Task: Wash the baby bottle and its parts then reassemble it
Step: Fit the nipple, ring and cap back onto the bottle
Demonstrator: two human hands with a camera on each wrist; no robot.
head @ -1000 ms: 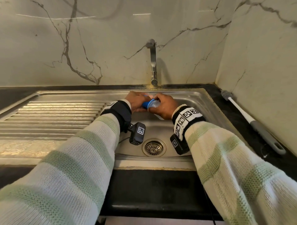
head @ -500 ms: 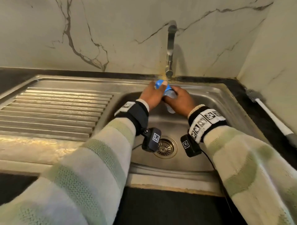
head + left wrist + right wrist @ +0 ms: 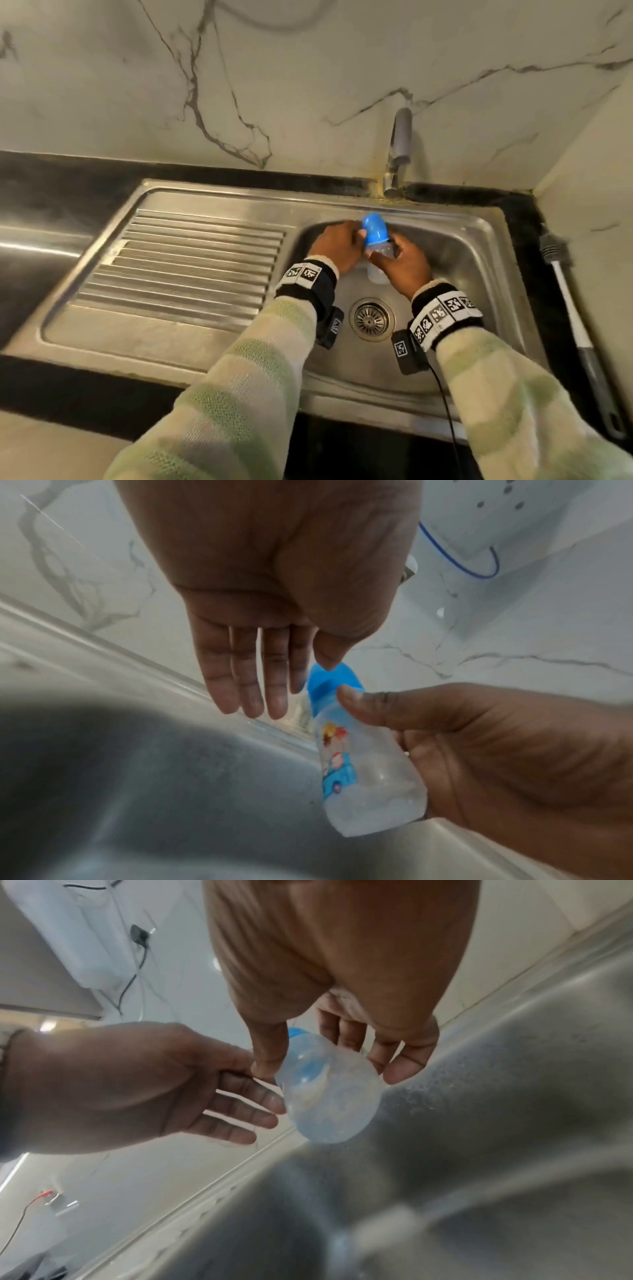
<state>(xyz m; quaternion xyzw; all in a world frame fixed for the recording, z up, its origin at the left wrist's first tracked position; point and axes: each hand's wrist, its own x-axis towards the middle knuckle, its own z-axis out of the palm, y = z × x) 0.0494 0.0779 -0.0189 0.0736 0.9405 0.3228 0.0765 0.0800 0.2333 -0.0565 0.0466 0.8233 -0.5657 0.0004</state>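
Note:
The baby bottle [image 3: 379,274] has a clear body with a cartoon print [image 3: 337,767] and a blue cap [image 3: 375,229]. It is held above the sink basin [image 3: 462,260], cap pointing up toward the back wall. My right hand [image 3: 404,263] grips the clear body, thumb on the neck just under the blue cap [image 3: 334,688]. My left hand [image 3: 339,245] is beside the cap with fingers [image 3: 246,685] straight and only the thumb tip at the cap. In the right wrist view the bottle's base [image 3: 329,1096] faces the camera between my right fingers [image 3: 400,1066].
A tap [image 3: 399,147] stands on the marble wall behind the basin, with no water visible. The drain [image 3: 371,318] lies below my wrists. A ribbed drainboard [image 3: 191,260] is to the left. A long bottle brush [image 3: 575,329] lies on the black counter at the right.
The bottle has turned from lying sideways to cap-up. My left hand has come off the cap and straightened its fingers. The head view has shifted, so the sink sits further right.

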